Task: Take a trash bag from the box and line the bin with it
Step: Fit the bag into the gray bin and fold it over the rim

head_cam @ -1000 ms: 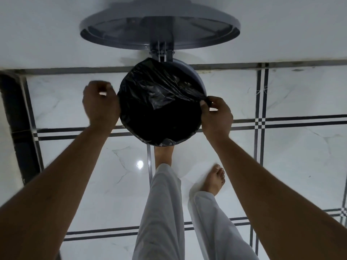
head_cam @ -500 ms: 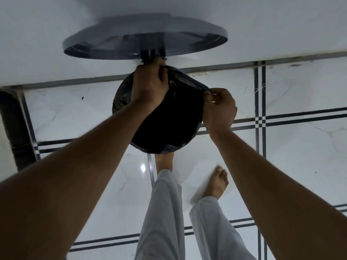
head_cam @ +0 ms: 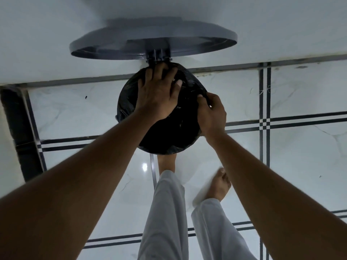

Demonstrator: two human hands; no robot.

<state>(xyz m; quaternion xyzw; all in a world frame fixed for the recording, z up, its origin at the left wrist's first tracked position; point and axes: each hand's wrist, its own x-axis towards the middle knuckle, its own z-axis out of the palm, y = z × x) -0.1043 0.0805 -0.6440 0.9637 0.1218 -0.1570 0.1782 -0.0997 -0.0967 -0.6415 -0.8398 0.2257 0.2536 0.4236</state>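
A round pedal bin stands on the floor with its grey lid (head_cam: 153, 42) swung up against the wall. A black trash bag (head_cam: 169, 136) covers the bin's mouth and folds over its rim. My left hand (head_cam: 158, 92) lies over the far part of the opening, fingers spread, pressing on the bag near the hinge. At the right side of the rim my right hand (head_cam: 211, 114) pinches the bag's edge. The bin's body is hidden under the bag and my hands. No box is in view.
White marble floor tiles (head_cam: 281, 156) with dark stripe lines surround the bin. A white wall (head_cam: 56, 34) rises just behind it. My bare left foot (head_cam: 167, 163) is under the bin's near edge; my right foot (head_cam: 218, 186) is beside it. A dark gap (head_cam: 16, 132) runs at left.
My left hand has moved from the left of the bin across to the far rim by the hinge and now lies spread on the bag. My right hand stays at the right rim.
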